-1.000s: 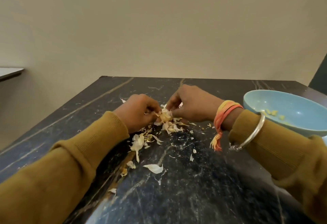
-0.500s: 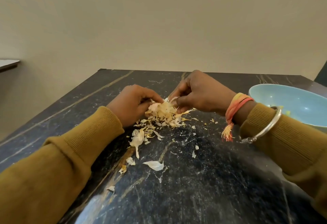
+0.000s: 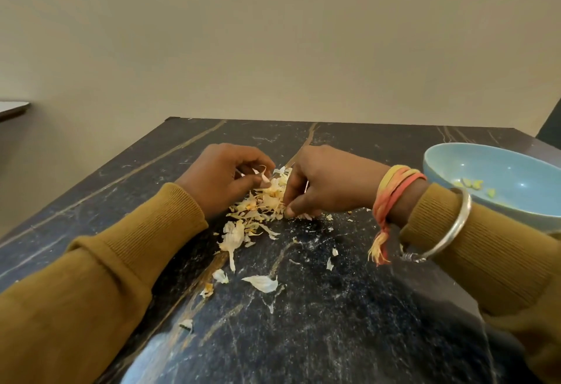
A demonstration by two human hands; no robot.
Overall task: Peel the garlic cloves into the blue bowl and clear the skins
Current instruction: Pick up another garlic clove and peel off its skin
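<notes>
Left hand (image 3: pixel 223 177), right hand (image 3: pixel 331 185) pinching garlic skins (image 3: pixel 261 204), blue bowl (image 3: pixel 501 165) beside

Both forearms, in mustard sleeves (image 3: pixel 91 277), reach in from the near edge of the surface (image 3: pixel 334 323) and converge toward its middle. There the left hand (image 3: pixel 221 177) and right hand (image 3: pixel 331 183) sit close together but apart. The left hand's fingers are curled inward, thumb and fingertips pinching a flake of the garlic skins (image 3: pixel 264 201). The right hand is knuckles-up, its curled fingers and thumb (image 3: pixel 293 210) pinching the same skins low against the surface.
</notes>
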